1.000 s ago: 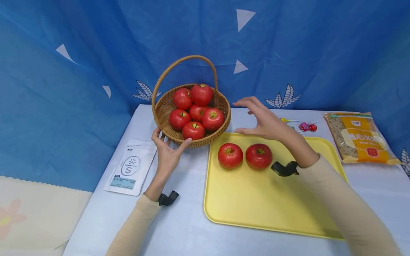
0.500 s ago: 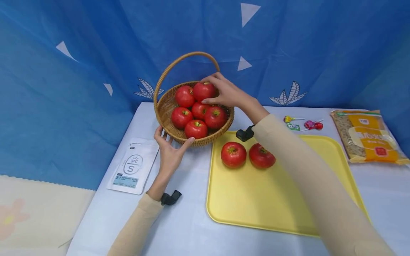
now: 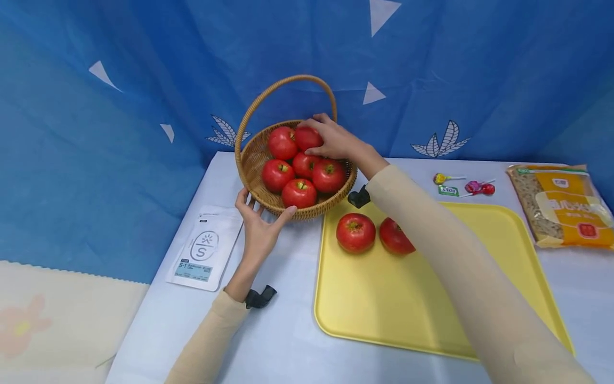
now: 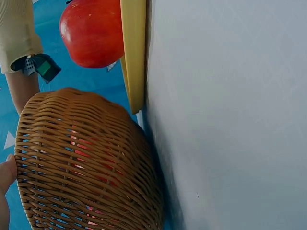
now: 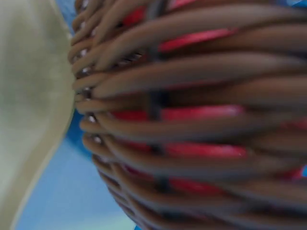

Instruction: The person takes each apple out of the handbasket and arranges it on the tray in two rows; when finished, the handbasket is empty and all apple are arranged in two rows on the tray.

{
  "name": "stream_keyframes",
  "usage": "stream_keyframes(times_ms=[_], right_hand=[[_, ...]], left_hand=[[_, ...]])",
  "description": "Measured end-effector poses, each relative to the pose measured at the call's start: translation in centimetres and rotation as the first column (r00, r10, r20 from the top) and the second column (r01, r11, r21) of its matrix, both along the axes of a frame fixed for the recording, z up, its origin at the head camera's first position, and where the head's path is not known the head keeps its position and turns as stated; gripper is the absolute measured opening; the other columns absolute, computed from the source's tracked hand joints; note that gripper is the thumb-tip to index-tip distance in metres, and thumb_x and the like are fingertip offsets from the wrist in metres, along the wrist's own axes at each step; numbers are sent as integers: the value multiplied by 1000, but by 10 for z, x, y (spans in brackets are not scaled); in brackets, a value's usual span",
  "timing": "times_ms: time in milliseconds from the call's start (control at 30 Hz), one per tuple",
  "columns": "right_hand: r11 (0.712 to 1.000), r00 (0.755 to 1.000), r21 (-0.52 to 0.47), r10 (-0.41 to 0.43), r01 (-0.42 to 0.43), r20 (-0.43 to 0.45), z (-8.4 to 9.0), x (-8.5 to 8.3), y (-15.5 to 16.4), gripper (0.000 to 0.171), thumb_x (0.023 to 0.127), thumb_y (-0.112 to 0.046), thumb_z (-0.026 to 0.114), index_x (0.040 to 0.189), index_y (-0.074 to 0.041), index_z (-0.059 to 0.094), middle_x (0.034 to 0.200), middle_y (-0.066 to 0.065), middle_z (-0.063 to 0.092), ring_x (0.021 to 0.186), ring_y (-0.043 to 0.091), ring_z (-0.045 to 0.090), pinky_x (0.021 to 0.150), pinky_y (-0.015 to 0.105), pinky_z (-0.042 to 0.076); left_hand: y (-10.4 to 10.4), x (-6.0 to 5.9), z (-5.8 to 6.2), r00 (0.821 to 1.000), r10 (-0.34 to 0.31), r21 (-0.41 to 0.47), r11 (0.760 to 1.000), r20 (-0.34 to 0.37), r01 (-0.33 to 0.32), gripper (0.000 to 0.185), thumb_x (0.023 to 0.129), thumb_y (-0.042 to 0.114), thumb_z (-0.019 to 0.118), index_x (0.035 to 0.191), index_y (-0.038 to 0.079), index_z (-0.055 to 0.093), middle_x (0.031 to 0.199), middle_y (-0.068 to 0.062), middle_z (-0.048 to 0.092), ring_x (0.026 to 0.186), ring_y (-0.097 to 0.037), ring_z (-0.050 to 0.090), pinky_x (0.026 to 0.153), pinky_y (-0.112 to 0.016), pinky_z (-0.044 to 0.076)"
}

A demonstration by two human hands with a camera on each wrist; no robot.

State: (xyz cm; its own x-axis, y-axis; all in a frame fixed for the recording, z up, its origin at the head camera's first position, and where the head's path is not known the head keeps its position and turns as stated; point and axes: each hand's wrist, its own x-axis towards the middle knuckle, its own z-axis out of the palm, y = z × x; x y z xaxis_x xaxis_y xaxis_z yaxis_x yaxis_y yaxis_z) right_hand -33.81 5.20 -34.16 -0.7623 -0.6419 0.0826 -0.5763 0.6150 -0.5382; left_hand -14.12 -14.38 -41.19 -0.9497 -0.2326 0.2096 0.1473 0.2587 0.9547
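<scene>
A wicker basket (image 3: 256, 154) with a hoop handle holds several red tomatoes. My right hand (image 3: 328, 140) reaches into it, fingers curled round the top tomato (image 3: 306, 136). My left hand (image 3: 259, 226) cups the basket's near rim from below, thumb and fingers spread on the weave. Two more tomatoes (image 3: 355, 232) lie on the yellow tray (image 3: 384, 298) just right of the basket. The left wrist view shows the basket wall (image 4: 86, 163), the tray edge (image 4: 133, 52) and one tomato (image 4: 92, 31). The right wrist view is filled by blurred basket weave (image 5: 192, 115) with red behind it.
A white pouch (image 3: 203, 250) lies left of my left hand. Lollipops (image 3: 472, 186) and a yellow packet (image 3: 561, 205) sit at the table's far right. A blue cloth backdrop stands right behind the basket. The table's left edge drops off beside the pouch.
My right hand moved from above the tray's far edge into the basket and closed on the top tomato. The left hand stayed on the basket rim.
</scene>
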Motion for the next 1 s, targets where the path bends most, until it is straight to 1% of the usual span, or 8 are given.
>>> stream_keyframes(times_ms=[133, 200, 333, 433, 567, 733, 867, 1000], right_hand=[[1000, 999, 25, 15, -14, -48, -5, -2, -2, 54, 92, -21, 68, 142, -20, 45, 149, 19, 31, 134, 38, 39, 109, 55, 38], [1000, 997, 24, 17, -15, -76, -5, -1, -2, 53, 91, -20, 70, 140, -19, 47, 145, 19, 34, 131, 38, 40, 108, 54, 39], [1000, 991, 10, 24, -23, -131, -3, 7, 1, 54, 87, -22, 75, 136, -20, 52, 139, 18, 39, 123, 38, 40, 102, 53, 43], [999, 982, -29, 24, -30, -186, 3, 20, 11, 55, 84, -23, 78, 134, -22, 55, 138, 17, 40, 120, 36, 39, 96, 51, 46], [993, 958, -106, 16, -48, -285, 16, 49, 40, 58, 80, -24, 82, 132, -24, 56, 138, 15, 41, 121, 34, 38, 92, 51, 49], [981, 916, -193, -65, -13, -397, 24, 93, 103, 61, 70, -17, 88, 125, -19, 60, 133, 18, 44, 121, 36, 40, 85, 54, 52], [981, 902, -177, -143, 76, -408, 11, 128, 157, 66, 63, -9, 90, 122, -14, 61, 129, 21, 46, 120, 39, 41, 79, 58, 53], [980, 906, -118, -192, 159, -378, -17, 156, 197, 71, 59, -4, 92, 122, -12, 60, 127, 23, 46, 116, 40, 41, 73, 60, 54]], left_hand=[[6, 9, 16, 1000, -13, 9, 1000, -4, 13, 105, 82, 16, 80, 150, 1, 2, 158, -20, 6, 147, -40, 15, 119, -50, 27], [6, 9, 17, 1000, -15, 15, 1000, -5, 15, 105, 81, 16, 80, 150, 1, 2, 158, -21, 6, 147, -41, 15, 119, -50, 26], [1, 1, -2, 1000, -8, 15, 1000, -18, 8, 107, 79, 26, 82, 150, 8, 3, 159, -16, 7, 147, -37, 16, 119, -50, 26], [-3, -4, -14, 999, -5, 3, 1000, -33, 6, 108, 78, 31, 83, 150, 12, 5, 159, -13, 9, 147, -33, 19, 119, -47, 29], [-3, -6, -16, 999, -7, -6, 1000, -41, 7, 108, 78, 34, 83, 150, 11, 6, 158, -13, 10, 146, -31, 21, 118, -44, 31], [-2, -9, -15, 999, -10, -8, 1000, -34, 10, 109, 77, 35, 83, 150, 11, 6, 158, -11, 10, 147, -30, 20, 119, -43, 30], [-5, -11, -14, 1000, -3, -13, 1000, -22, 3, 108, 78, 31, 83, 151, 11, 5, 159, -12, 10, 147, -30, 20, 119, -43, 30], [-8, -10, -10, 1000, 2, -13, 1000, 2, -2, 107, 80, 27, 82, 151, 12, 4, 159, -13, 8, 148, -31, 18, 119, -45, 28]])
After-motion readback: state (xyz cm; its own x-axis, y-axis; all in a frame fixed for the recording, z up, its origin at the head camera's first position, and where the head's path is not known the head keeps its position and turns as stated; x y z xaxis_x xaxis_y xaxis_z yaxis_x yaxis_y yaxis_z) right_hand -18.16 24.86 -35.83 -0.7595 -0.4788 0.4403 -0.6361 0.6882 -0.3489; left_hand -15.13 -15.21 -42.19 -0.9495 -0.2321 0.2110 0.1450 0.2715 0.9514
